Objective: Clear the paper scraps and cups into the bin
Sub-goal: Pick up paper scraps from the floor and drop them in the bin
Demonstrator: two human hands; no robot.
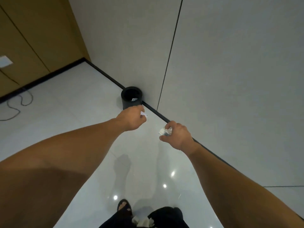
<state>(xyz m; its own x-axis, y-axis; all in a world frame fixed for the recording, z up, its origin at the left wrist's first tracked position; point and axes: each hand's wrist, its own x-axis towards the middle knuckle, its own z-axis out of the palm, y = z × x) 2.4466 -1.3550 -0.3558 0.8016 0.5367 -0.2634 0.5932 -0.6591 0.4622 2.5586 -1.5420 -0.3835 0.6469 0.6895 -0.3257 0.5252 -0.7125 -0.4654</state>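
Both arms are stretched forward over a glossy pale floor [65, 129]; the left hand [132, 119] is curled round a small white paper scrap [143, 113], of which only a corner is seen past the fingers; the right hand [178, 135] is closed on a wad of crumpled paper [164, 131], pinched between thumb and fingers. The hands are held apart, the left one further forward and just short of the bin [130, 105]; the right one is set back and to the side, near the dark skirting [158, 113]. The bin, black and round with an open top, is stood on the floor against the grey wall [230, 79]; a pale piece [134, 99] is seen inside it, though what it is cannot be told. A dark cable [18, 104] is looped on the floor at the far left, below a brown panelled wall [24, 46]. At the bottom edge a sandalled foot [123, 205] and dark clothing [166, 214] are seen; white crumpled material [143, 221] lies against the clothing, and whether it is paper cannot be told.
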